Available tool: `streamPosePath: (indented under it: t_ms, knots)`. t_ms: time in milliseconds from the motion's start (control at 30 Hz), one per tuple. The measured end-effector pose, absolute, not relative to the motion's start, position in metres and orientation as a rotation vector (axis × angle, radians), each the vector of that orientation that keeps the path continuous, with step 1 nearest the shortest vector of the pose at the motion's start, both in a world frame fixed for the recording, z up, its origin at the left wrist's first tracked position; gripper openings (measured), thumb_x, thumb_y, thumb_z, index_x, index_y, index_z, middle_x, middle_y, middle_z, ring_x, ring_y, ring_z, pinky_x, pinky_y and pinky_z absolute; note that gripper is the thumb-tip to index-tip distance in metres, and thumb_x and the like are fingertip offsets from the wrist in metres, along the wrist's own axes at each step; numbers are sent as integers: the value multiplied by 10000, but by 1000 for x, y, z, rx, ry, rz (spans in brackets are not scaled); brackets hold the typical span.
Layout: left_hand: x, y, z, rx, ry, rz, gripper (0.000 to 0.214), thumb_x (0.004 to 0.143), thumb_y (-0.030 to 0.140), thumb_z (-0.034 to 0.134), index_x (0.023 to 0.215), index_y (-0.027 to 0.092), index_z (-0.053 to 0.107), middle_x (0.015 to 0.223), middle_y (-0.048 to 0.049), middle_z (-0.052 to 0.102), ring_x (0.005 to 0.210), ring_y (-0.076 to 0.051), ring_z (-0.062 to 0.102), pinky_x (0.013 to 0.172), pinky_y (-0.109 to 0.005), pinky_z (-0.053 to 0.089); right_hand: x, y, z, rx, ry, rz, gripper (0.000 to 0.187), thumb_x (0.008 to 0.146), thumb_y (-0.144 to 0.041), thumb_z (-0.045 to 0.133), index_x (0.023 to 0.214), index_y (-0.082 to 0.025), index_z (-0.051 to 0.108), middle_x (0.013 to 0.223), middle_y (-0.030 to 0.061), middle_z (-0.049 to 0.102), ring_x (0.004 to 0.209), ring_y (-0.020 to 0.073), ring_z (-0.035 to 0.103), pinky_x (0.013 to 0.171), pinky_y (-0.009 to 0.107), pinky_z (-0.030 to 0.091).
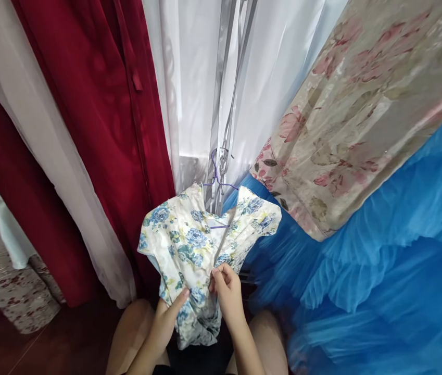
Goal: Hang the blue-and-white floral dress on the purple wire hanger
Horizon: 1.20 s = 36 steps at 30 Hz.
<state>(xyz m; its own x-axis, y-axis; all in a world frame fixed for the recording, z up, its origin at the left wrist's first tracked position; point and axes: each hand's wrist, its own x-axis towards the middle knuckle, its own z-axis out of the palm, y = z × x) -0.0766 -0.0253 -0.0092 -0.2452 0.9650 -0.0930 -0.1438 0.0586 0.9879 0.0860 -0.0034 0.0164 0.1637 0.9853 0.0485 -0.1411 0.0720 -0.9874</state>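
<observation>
Even tension below the hanger [216, 178]
Your right hand [228, 294] pinches, and your left hand [168, 315] grips, the floral garment [195, 250]; pull gently and evenly to limit creases.

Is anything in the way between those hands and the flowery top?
Nothing visible is. The left hand holds the top by its side, thumb in front, and the right hand pinches its front edge. The hanger shows at the neckline, beyond both hands, so it isn't between them and the cloth.
</observation>
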Motion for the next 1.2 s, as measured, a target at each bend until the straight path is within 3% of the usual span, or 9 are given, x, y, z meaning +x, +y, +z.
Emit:
streamPosePath:
  t_ms: [167, 233, 300, 433, 500, 667, 833, 1000, 1200]
  knots:
    - [-82, -19, -16, 1095, 1573, 1827, 528, 813, 448, 713, 1264, 242, 532, 1340, -123, 580, 1283, -341, 544, 1059, -510, 464, 88, -27, 16, -1124, -964, 1230, 265, 840, -348, 584, 641, -233, 450, 445, -32, 561, 392, 96, 392, 443, 220, 299]
    - [-73, -23, -12, 1395, 1588, 1780, 466, 833, 382, 696, 1247, 241, 537, 1342, -121, 555, 1285, -318, 524, 1072, -491, 441, 86, -36, 18, -1127, -965, 1268, 270, 828, -358, 597, 641, -233, 448, 428, -33, 558, 372, 88, 373, 427, 213, 283]
    - [-59, -27, -6, 1671, 1455, 1563, 342, 857, 316, 664, 1180, 237, 585, 1260, -106, 601, 1215, -292, 567, 1038, -445, 462, 83, -43, 20, -1115, -972, 1314, 270, 816, -356, 618, 645, -228, 454, 423, -36, 554, 369, 85, 378, 423, 207, 280]
    - [-37, -27, 1, 1786, 1248, 1326, 38, 890, 236, 591, 910, 221, 621, 892, -39, 671, 863, -216, 654, 801, -302, 518, 84, -44, 23, -1119, -969, 1364, 321, 805, -407, 671, 635, -216, 476, 425, -26, 565, 359, 79, 394, 405, 199, 268]
    - [-33, -23, 2, 1744, 1227, 1291, 70, 900, 234, 583, 833, 220, 597, 787, -12, 650, 759, -193, 635, 727, -270, 497, 88, -39, 27, -1129, -975, 1405, 356, 807, -465, 676, 630, -210, 502, 412, -18, 572, 324, 72, 362, 381, 203, 234]
    - [-35, -12, -1, 1676, 1165, 1267, 33, 921, 260, 583, 922, 230, 570, 835, -16, 650, 814, -197, 642, 772, -276, 492, 102, -11, 59, -1070, -947, 1500, 347, 782, -436, 701, 590, -182, 563, 399, -10, 572, 299, 68, 388, 364, 208, 172]
    - [-38, -1, -13, 1664, 1176, 1259, 174, 914, 194, 526, 1083, 223, 553, 896, -33, 635, 881, -207, 632, 843, -304, 486, 99, 41, 106, -889, -738, 1507, 285, 693, -386, 777, 666, -128, 657, 397, -57, 497, 303, 38, 351, 340, 191, 143]
    - [-39, 3, -23, 1724, 1139, 1192, 101, 919, 205, 507, 1002, 208, 565, 842, -22, 585, 824, -194, 589, 799, -292, 470, 85, 80, 149, -795, -632, 1380, 220, 649, -307, 762, 673, -108, 672, 434, -63, 483, 342, 30, 349, 334, 185, 158]
    - [-38, 4, -35, 1807, 1112, 1086, 38, 880, 216, 542, 844, 207, 533, 763, -7, 572, 754, -190, 580, 739, -288, 456, 86, 83, 179, -790, -788, 1244, 211, 714, -331, 724, 704, -124, 688, 453, -50, 529, 352, 43, 357, 349, 195, 200]
